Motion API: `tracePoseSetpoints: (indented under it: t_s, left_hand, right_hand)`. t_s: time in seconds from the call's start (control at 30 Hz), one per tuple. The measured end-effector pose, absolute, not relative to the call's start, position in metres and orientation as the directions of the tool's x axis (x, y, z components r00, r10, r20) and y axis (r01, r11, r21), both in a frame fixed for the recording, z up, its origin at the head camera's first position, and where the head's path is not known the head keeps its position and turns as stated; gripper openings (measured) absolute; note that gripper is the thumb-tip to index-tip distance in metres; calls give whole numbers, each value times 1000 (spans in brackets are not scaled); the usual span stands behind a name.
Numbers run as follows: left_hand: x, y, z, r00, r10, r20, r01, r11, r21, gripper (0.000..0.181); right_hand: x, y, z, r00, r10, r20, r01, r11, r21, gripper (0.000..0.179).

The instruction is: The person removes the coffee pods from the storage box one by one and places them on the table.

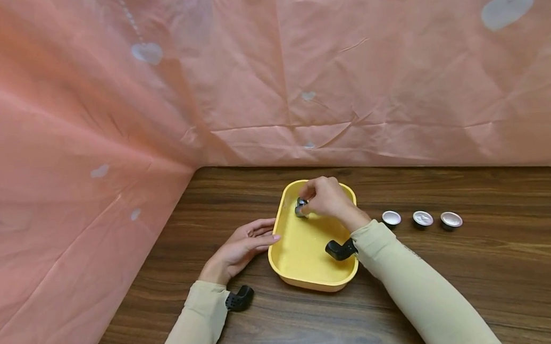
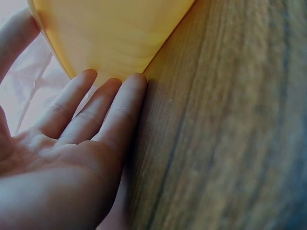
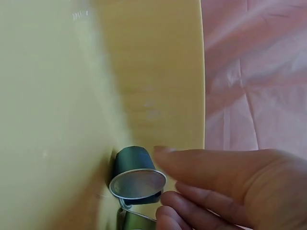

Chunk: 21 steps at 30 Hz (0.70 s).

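A yellow tray (image 1: 307,285) sits on the wooden table. My left hand (image 1: 242,246) rests against its left side, fingers extended. In the left wrist view, the fingertips (image 2: 130,84) touch the outer wall, palm turned up. My right hand (image 1: 327,196) reaches into the tray's far left part. In the right wrist view, its thumb and fingers pinch the side of a dark teal coffee capsule (image 3: 136,179) with a silver lid. The capsule is tilted, its lid facing the camera. Just below, a greenish capsule (image 3: 136,221) is partly cut off by the frame.
Three coffee capsules stand lid up in a row right of the tray: a near one (image 1: 391,218), a middle one (image 1: 423,218) and an outer one (image 1: 451,220). Pink cloth (image 1: 346,82) hangs behind the table (image 1: 504,284) and along its left side.
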<state>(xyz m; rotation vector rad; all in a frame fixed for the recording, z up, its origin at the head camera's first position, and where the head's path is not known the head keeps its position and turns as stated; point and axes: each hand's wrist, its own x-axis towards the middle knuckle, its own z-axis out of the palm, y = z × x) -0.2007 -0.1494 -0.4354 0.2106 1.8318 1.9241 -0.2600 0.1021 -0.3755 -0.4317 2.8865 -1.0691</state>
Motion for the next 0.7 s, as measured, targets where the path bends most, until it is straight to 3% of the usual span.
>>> tracePoseSetpoints:
  t_s: [0.33,0.7]
  left_hand:
    - [-200,-150,-434,-879,430,-207,-226,7,974,67]
    - [-199,-150,-434,-879,423,-218,-238,6,971,67]
  right_hand:
    - [-262,104,-381,-958,-281,58,-261,767,-586,26]
    - [-262,105,-387,-957,-290,-11,-221,754,-619,26]
